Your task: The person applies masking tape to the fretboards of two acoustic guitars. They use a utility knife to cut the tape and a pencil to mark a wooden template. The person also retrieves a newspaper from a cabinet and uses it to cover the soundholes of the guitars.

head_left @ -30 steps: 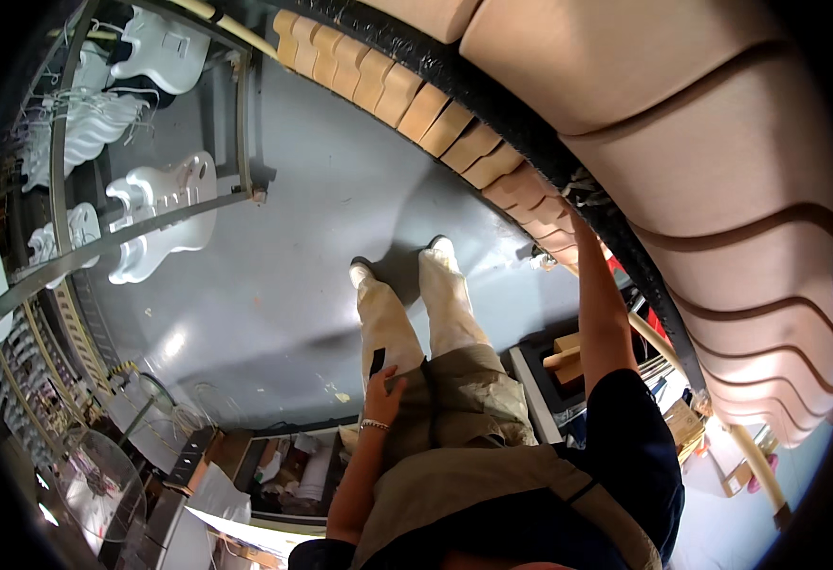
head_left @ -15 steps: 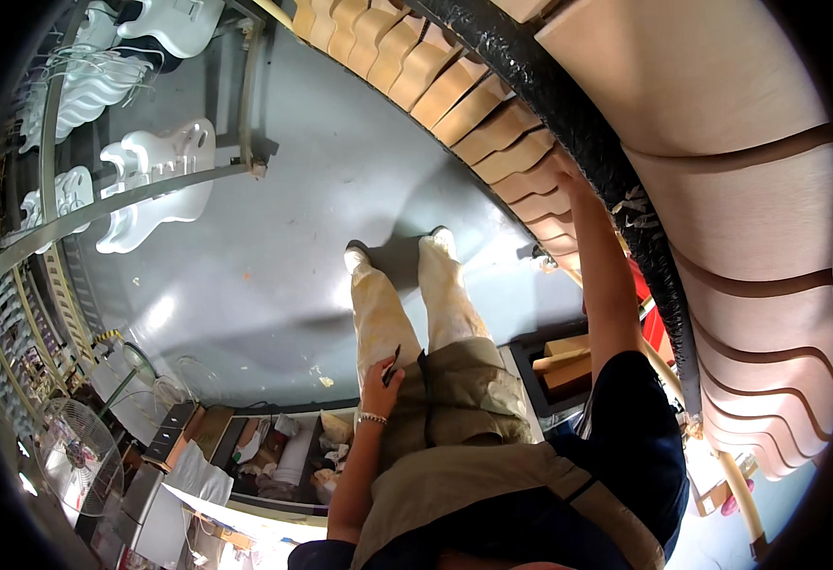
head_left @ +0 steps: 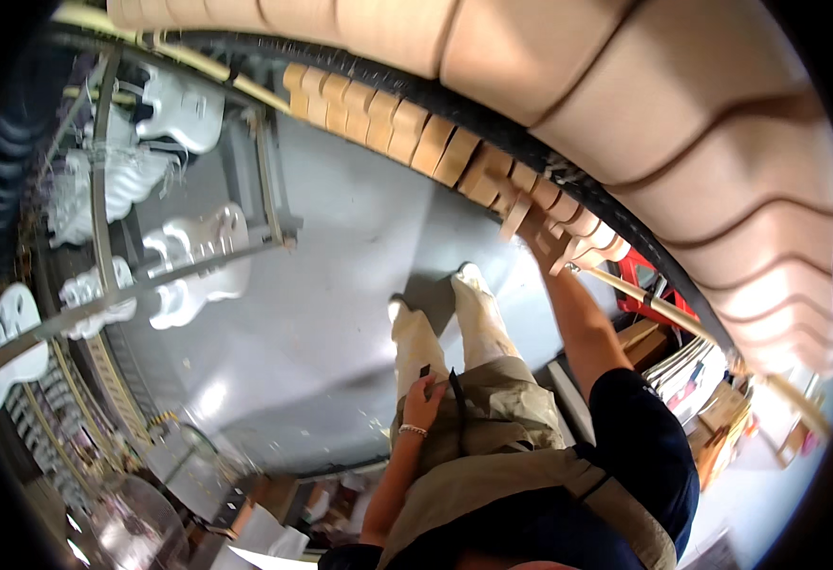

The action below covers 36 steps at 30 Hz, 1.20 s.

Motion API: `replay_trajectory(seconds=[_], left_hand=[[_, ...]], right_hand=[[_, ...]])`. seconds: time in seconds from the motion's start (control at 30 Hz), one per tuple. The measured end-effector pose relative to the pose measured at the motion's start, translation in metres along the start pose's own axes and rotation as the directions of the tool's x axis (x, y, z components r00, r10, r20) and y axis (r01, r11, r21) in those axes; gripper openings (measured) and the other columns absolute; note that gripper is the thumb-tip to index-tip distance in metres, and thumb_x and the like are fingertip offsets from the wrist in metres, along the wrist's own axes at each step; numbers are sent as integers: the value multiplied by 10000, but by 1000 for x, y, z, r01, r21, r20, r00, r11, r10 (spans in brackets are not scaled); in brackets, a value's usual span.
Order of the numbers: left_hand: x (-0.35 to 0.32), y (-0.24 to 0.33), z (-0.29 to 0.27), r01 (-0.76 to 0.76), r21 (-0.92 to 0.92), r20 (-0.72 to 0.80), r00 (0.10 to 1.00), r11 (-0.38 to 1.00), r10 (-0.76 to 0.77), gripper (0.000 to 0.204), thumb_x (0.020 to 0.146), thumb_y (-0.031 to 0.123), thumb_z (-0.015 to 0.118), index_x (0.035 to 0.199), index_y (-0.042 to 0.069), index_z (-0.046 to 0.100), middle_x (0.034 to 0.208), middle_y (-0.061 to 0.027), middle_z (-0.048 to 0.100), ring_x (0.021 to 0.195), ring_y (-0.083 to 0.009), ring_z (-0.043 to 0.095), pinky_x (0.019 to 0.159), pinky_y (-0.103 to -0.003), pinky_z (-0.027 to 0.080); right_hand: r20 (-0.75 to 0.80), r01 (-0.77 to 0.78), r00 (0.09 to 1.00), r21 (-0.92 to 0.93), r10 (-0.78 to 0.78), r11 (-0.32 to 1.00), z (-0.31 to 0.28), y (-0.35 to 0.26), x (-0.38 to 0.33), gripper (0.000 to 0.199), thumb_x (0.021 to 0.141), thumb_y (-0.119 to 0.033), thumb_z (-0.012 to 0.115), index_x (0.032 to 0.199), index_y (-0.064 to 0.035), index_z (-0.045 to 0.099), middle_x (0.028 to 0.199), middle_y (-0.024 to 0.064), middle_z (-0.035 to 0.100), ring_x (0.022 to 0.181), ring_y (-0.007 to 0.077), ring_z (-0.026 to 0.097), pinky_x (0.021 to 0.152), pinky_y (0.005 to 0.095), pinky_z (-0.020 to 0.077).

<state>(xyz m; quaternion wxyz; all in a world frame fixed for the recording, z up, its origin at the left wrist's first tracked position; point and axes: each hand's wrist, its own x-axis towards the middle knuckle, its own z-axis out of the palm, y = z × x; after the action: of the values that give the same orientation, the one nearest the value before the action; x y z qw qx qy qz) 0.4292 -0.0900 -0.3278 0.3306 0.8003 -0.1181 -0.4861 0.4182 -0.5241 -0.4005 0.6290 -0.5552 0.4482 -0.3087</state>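
Note:
My right hand [head_left: 533, 231] reaches out to the lower row of unpainted wooden guitar bodies [head_left: 407, 130]. Its fingers close on one wooden guitar body [head_left: 514, 218], whose edge juts out from the row; its far part is hidden among the others. Down by my apron, my left hand [head_left: 422, 403] pinches a small dark object [head_left: 425, 371] that I cannot make out. Above the right hand runs a black-wrapped rail [head_left: 378, 84], and a higher row of larger-looking wooden bodies [head_left: 587, 123] rests beyond it.
White guitar bodies [head_left: 203, 261] hang on a metal rack [head_left: 103, 171] at the left. A wire fan [head_left: 132, 527] stands at the lower left. Boxes and stacked papers [head_left: 682, 375] are at the right, beside a red frame [head_left: 649, 280]. Below lies a grey floor [head_left: 331, 313].
The view has turned, so the racks sit differently. My right hand was in among the lower row; now one guitar body juts out at it. The left hand still holds the small dark object.

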Motion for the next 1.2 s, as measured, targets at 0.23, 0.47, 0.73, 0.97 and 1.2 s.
replay_trajectory(seconds=[0.23,0.47,0.73,0.97,1.2], left_hand=[[46,118,-50,-645,560,190,711,521,677,625,785,198,633,1320,15,366,1340,-202,364,1264,-393,320,1045,-460,289],[-8,163,-26,-967,254,547,174,36,819,740,677,234,745,1299,45,391,1231,-144,506,1176,-302,454,1072,-470,267],[-180,171,7,-819,-388,812,-520,-422,263,325,599,24,643,899,113,558,840,-51,584,818,-242,585,919,-393,408],[-336,110,64,-202,-838,387,-875,-507,-290,270,602,38,642,836,115,531,788,-43,527,769,-230,554,701,-365,424],[-460,-2,170,129,-929,155,-716,-347,-681,331,635,78,669,938,164,564,840,-32,570,819,-212,584,710,-347,409]], right_hand=[[206,-198,977,759,59,621,27,-37,-192,408,893,-312,486,1190,-34,499,1111,53,512,1005,152,491,871,269,408],[-392,165,826,-520,-405,838,59,-160,-392,398,791,-180,707,1122,-37,539,1038,56,596,949,135,563,848,301,456],[-915,483,223,403,336,777,93,-207,-611,279,824,-213,681,1041,-76,573,1037,49,616,955,135,583,783,306,516],[-817,953,-35,147,575,266,130,-159,-728,275,865,-278,624,1018,-73,520,1044,92,592,982,201,588,833,329,520],[-667,955,-154,-289,729,-62,63,-109,-827,275,850,-238,651,1021,-60,529,1070,101,567,1059,216,552,946,358,479]])
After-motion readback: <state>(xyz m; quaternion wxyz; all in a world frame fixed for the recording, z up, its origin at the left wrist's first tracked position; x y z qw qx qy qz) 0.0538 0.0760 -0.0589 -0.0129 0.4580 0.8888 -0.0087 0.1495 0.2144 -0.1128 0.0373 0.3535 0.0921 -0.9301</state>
